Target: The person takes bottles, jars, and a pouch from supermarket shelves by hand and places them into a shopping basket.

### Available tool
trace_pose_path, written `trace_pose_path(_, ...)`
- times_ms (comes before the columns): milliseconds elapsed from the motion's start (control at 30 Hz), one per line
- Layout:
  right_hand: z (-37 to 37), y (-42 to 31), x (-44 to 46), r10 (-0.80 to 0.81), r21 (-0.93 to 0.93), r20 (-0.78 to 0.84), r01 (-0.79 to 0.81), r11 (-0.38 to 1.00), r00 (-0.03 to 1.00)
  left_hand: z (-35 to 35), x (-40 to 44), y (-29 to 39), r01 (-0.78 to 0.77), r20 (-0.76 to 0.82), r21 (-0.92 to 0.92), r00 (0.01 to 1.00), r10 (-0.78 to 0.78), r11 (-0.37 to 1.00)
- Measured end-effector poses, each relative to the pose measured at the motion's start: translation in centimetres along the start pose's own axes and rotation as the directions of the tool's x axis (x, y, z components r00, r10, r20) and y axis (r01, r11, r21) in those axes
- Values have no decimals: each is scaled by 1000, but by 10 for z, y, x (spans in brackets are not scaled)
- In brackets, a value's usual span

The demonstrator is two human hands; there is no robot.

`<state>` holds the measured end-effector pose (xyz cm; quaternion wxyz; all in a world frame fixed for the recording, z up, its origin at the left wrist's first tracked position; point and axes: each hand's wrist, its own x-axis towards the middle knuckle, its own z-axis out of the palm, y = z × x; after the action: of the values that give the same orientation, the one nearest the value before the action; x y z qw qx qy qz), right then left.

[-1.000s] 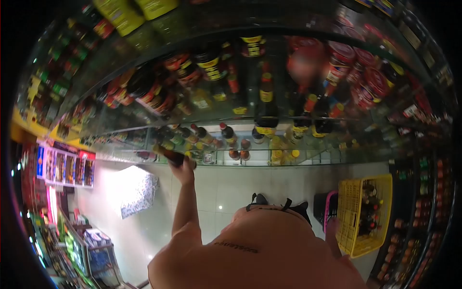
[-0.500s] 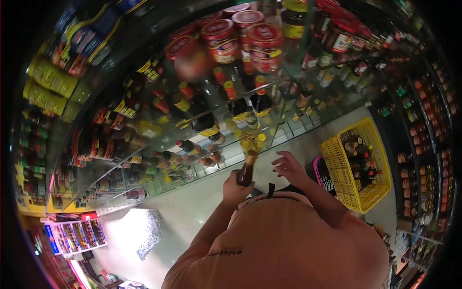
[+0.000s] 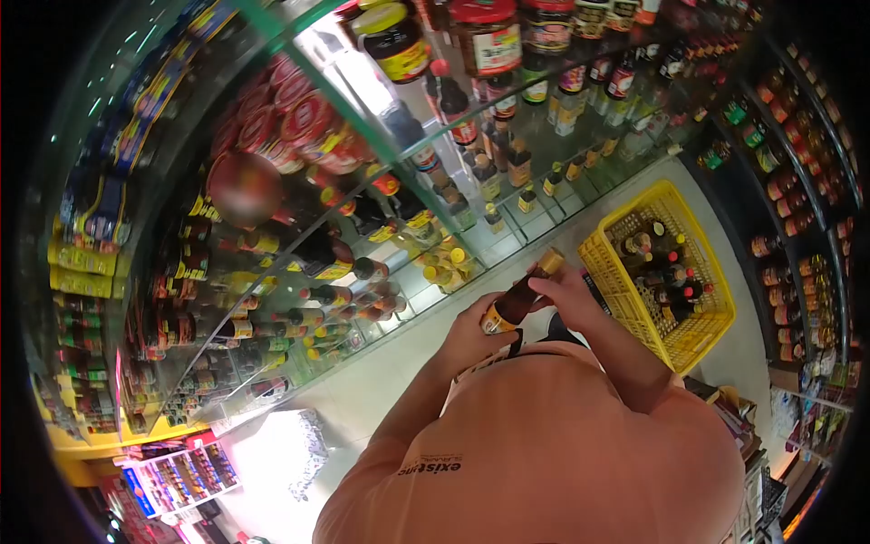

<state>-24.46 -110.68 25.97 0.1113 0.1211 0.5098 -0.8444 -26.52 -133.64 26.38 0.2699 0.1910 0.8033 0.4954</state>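
A dark glass bottle (image 3: pixel 518 301) with a gold cap and a yellow label is held tilted in front of my body. My left hand (image 3: pixel 476 328) is closed around its lower part, by the label. Up at the neck, just below the cap, my right hand (image 3: pixel 569 296) grips the same bottle with thumb and fingers. Some of the fingers are hidden behind the glass. A yellow plastic crate (image 3: pixel 625 308) stands on the floor to the right of my right hand, with several bottles (image 3: pixel 675 272) inside it.
Glass shelves (image 3: pixel 399 156) ahead carry many bottles and jars, among them red-lidded jars (image 3: pixel 494 41) and yellow-capped bottles (image 3: pixel 444 272). Dark racks of bottles (image 3: pixel 788 218) line the right side. A small display rack (image 3: pixel 190 476) stands at lower left.
The bottle has moved right and is turned more to the right. My right hand, open and apart from it before, now grips its neck. The view has shifted along the shelves.
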Motion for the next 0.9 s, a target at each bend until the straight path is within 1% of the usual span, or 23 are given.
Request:
trace_pose_path(33,-12,-4,0,-2,10,-11,2,1000,1000,5,6,-3,21,78,-184,997,-6,983)
trace_pose_path(67,-26,-6,1,-21,10,-1,21,1000,1000,12,11,-8,100,155,-352,987,-48,931)
trace_pose_path(100,-39,-9,1,-40,9,7,40,999,999,18,13,-4,108,171,-348,984,-51,931)
trace_pose_path(167,-59,-15,0,-49,50,-10,49,998,999,29,17,4,224,240,-561,965,-102,797)
trace_pose_path(233,-75,-27,-4,-82,59,69,78,995,994,45,23,8,243,266,-553,958,-107,797)
trace_pose_path(300,-90,-36,-9,-90,44,48,88,995,995,60,31,17,134,217,-571,976,-9,810)
trace_pose_path(333,-96,-43,-13,-93,35,66,91,995,993,65,34,31,211,243,-571,967,-82,793)
trace_pose_path(367,-104,-49,-17,-97,24,81,96,995,992,74,39,29,220,266,-564,961,-77,796)
trace_pose_path(400,-116,-52,-19,-65,25,106,62,998,992,83,44,22,140,199,-499,979,-44,855)
trace_pose_path(433,-127,-54,-20,-74,30,72,72,997,995,93,48,21,60,140,-426,990,0,903)
trace_pose_path(467,-141,-58,-23,-96,15,100,95,995,990,101,52,23,30,109,-430,994,19,902)
trace_pose_path(500,-155,-61,-27,-116,-1,124,117,993,985,106,58,18,58,133,-436,991,1,898)
trace_pose_path(533,-169,-65,-32,-111,-2,120,112,994,986,111,63,25,127,182,-441,982,-50,889)
trace_pose_path(567,-183,-67,-40,-123,0,83,123,992,989,115,69,34,196,225,-439,969,-104,877)
trace_pose_path(633,-200,-73,-53,-145,1,93,145,989,985,128,81,38,200,294,-450,953,-67,870)
trace_pose_path(667,-210,-79,-63,-117,-5,86,118,993,989,135,88,36,176,308,-421,950,-42,890)
trace_pose_path(700,-221,-80,-70,-125,1,71,125,992,990,142,94,32,151,321,-393,947,-18,907)
trace_pose_path(733,-232,-80,-76,-149,-55,37,151,987,988,151,100,28,63,308,-344,950,49,937)
trace_pose_path(767,-243,-80,-83,-175,-110,3,174,979,985,161,107,25,64,322,-338,945,51,939)
trace_pose_path(800,-254,-77,-88,-222,-77,-45,218,973,974,172,114,27,96,269,-386,963,13,917)
trace_pose_path(833,-266,-76,-95,-224,-72,-57,220,973,973,181,121,28,124,215,-435,976,-31,892)
trace_pose_path(867,-280,-76,-101,-279,-90,-216,265,960,936,189,127,24,102,195,-516,981,1,851)
trace_pose_path(900,-293,-77,-109,-324,-115,-367,303,946,872,193,133,20,110,204,-512,979,-3,852)
